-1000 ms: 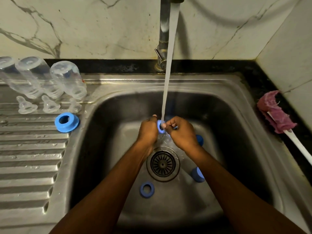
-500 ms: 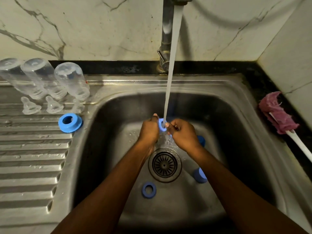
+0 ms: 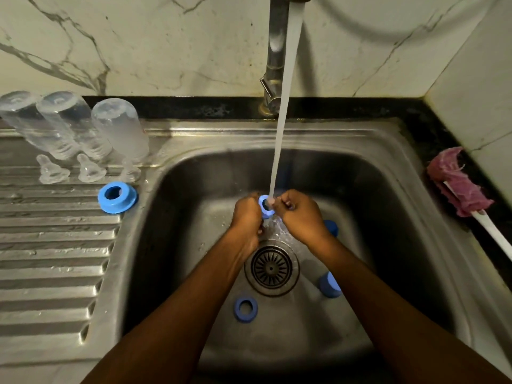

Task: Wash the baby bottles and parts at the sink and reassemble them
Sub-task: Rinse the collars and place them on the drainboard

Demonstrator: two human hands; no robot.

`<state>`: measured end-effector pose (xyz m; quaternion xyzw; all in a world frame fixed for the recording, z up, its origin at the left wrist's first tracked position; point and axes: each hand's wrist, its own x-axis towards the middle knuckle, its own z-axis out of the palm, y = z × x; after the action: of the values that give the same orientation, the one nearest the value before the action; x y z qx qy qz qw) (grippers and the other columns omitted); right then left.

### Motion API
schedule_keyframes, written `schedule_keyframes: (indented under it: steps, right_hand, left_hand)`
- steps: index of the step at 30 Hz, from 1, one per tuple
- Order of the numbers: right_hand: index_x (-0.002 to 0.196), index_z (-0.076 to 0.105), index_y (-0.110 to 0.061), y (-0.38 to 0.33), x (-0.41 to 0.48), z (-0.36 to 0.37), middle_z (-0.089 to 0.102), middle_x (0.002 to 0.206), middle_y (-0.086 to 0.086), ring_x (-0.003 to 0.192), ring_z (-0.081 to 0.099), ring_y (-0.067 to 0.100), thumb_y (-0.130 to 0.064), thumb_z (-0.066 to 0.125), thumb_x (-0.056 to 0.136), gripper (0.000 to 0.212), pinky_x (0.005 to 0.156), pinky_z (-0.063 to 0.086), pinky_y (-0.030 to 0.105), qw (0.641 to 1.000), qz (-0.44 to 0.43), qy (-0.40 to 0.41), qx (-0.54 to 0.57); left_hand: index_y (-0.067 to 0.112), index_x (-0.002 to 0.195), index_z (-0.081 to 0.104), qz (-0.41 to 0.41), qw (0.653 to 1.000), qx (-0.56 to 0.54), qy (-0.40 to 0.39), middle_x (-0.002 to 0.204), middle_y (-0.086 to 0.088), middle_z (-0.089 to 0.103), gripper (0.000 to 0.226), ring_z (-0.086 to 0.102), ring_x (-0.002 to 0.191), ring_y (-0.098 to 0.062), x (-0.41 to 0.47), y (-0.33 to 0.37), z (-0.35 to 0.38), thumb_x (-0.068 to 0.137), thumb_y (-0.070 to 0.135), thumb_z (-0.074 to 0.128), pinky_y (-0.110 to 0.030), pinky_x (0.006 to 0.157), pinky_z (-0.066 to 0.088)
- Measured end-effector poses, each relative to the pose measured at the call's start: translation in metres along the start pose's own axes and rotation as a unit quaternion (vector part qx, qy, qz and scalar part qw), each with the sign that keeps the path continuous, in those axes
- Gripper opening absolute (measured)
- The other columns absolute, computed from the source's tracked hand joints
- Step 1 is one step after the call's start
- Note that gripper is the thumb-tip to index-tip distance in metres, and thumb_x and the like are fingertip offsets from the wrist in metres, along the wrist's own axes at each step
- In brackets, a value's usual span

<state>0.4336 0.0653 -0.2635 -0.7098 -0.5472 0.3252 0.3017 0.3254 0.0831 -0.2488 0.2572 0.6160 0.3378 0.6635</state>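
Collar ring (image 3: 265, 205), blue and pinched between the left hand (image 3: 247, 214) and right hand (image 3: 300, 213) under the tap's stream above the drain, looks light, stiff and wet-slick, best held by its outer rim.

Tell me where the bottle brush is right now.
In the head view, the bottle brush lies on the dark counter at the sink's right edge, near the wall corner, untouched by either hand.

We see two bare forearms running up from the bottom edge, no sleeves anywhere along them. The left hand (image 3: 247, 214) and right hand (image 3: 300, 214) wear no gloves, and no rings or watch, as far as this dim light lets us tell.
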Motion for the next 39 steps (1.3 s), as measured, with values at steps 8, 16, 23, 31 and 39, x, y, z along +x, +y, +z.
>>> schedule_keyframes:
  steps: [8,16,23,31,39]
  right_hand:
    - [0.089,0.065,-0.016,0.000,0.000,0.000,0.063,0.086,-0.007,0.077,0.057,-0.002,-0.004,0.064,0.090,0.012,0.063,0.041,0.000,0.986,-0.029,0.057,0.154]
    - [0.082,0.066,-0.012,0.005,0.003,0.001,0.067,0.077,-0.002,0.069,0.059,0.008,-0.031,0.075,0.083,0.021,0.062,0.044,0.014,0.995,-0.002,0.017,0.095]
    - [0.091,0.069,-0.009,0.001,0.002,-0.001,0.062,0.087,-0.001,0.081,0.058,0.015,-0.013,0.064,0.090,0.007,0.069,0.044,0.019,0.997,-0.059,0.046,0.019]
    - [0.077,0.062,-0.024,0.002,0.001,-0.001,0.068,0.084,-0.004,0.080,0.065,0.013,-0.017,0.079,0.080,0.018,0.074,0.052,0.026,0.986,-0.003,-0.011,0.165]
    - [0.078,0.062,-0.023,-0.002,-0.001,-0.003,0.065,0.079,-0.007,0.071,0.059,0.005,-0.024,0.081,0.077,0.018,0.065,0.046,0.016,0.992,-0.010,-0.003,0.126]
  left_hand:
    - [0.014,0.094,0.064,-0.031,0.988,0.022,-0.152,0.062,0.000,0.053,0.027,0.038,0.046,-0.007,0.003,0.006,-0.012,0.102,0.029,0.044,-0.018,0.041,0.028]
    - [0.013,0.072,0.058,-0.026,0.999,-0.044,-0.015,0.046,-0.002,0.052,0.042,0.034,0.032,-0.009,0.014,0.002,-0.008,0.100,0.044,0.051,-0.015,0.034,0.025]
    - [0.012,0.106,0.065,-0.020,0.987,0.092,-0.127,0.067,-0.002,0.053,0.027,0.036,0.044,-0.007,0.011,0.004,-0.011,0.102,0.026,0.043,-0.018,0.039,0.026]
    - [0.017,0.086,0.060,-0.008,1.000,0.005,0.020,0.062,-0.003,0.053,0.028,0.040,0.035,-0.007,0.016,-0.002,-0.002,0.102,0.034,0.045,-0.022,0.042,0.027]
    - [0.011,0.102,0.065,0.040,0.999,0.032,0.005,0.087,-0.011,0.068,0.052,0.058,0.065,-0.017,0.016,0.005,-0.012,0.098,0.057,0.042,-0.024,0.052,0.045]
